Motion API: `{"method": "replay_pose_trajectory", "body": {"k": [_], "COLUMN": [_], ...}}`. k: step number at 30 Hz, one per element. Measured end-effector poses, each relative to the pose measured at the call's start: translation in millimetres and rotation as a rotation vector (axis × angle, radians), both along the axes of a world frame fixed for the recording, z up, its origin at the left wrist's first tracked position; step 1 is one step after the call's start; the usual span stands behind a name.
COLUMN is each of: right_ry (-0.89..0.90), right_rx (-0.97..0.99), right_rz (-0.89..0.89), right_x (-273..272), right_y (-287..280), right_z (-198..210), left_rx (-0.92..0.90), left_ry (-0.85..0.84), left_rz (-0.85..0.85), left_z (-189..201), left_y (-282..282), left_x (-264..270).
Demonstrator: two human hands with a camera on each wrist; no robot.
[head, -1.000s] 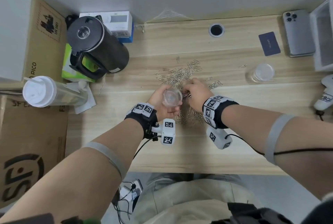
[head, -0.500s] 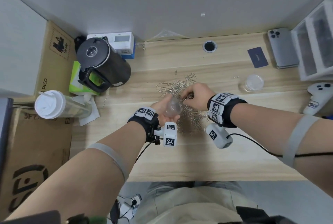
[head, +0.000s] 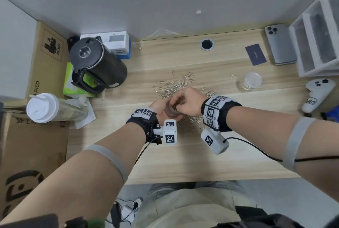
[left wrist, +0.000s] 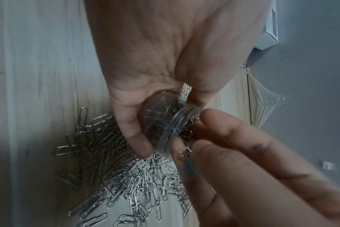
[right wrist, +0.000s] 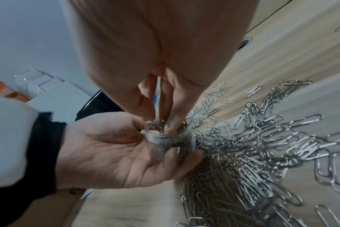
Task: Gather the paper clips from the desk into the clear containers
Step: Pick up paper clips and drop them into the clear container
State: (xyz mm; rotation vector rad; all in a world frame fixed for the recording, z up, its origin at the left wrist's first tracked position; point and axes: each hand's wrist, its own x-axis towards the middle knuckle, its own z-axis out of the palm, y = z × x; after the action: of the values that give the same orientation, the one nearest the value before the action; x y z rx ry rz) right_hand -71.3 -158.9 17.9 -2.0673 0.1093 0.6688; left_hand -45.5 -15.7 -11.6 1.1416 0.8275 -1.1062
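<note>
left hand [right wrist: 115, 155] gripped the jar [right wrist: 170, 143] above the clips [head: 174, 85] on the desk [head: 183, 154]. right hand [head: 190, 102] fingertips [right wrist: 172, 122] were bunched inside its mouth, covering it. second jar [head: 250, 81], kettle [head: 97, 62], phone [head: 279, 44] stood well apart.

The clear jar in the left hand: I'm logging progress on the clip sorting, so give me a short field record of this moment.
held jar: clear jar, open, clips inside up to its mouth
left hand: left hand grips the jar above the desk
right hand: right hand, fingers pushed into the jar mouth among the clips
loose clips: paper clips, large pile on the desk
second jar: second clear jar, standing apart to the right
</note>
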Motion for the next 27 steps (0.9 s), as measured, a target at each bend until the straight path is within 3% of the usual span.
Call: {"method": "replay_pose_trajectory", "body": {"k": [6, 9, 12, 15, 18, 21, 25, 27], "right_ry": [0.046, -0.007, -0.056, 0.072, 0.131, 0.117, 0.007, -0.033], "right_rx": [0.160, 0.172, -0.103, -0.496, -0.741, -0.793, -0.682, -0.602], "right_rz": [-0.043, -0.147, -0.160, -0.036, 0.138, 0.229, 0.235, 0.208], "right_x": [9, 17, 25, 19, 2, -12, -22, -22], "right_y": [5, 0, -21, -48, -64, -66, -51, -42], "right_z": [11, 11, -3, -21, -30, -40, -54, -60], "left_rx": [0.020, 0.022, -0.050, -0.061, -0.040, -0.069, -0.151, -0.157], "left_ry": [0.025, 0.017, 0.007, -0.005, -0.016, 0.020, 0.045, 0.049], "left_rz": [0.007, 0.030, -0.018, -0.074, -0.163, -0.285, -0.417, -0.406], "left_z": [0, -1, 0, -2, -5, -6, -10, -10], "left_y": [7, 14, 27, 42, 55, 56, 45, 37], "left_x": [4, 5, 6, 9, 10, 7, 1, 0]}}
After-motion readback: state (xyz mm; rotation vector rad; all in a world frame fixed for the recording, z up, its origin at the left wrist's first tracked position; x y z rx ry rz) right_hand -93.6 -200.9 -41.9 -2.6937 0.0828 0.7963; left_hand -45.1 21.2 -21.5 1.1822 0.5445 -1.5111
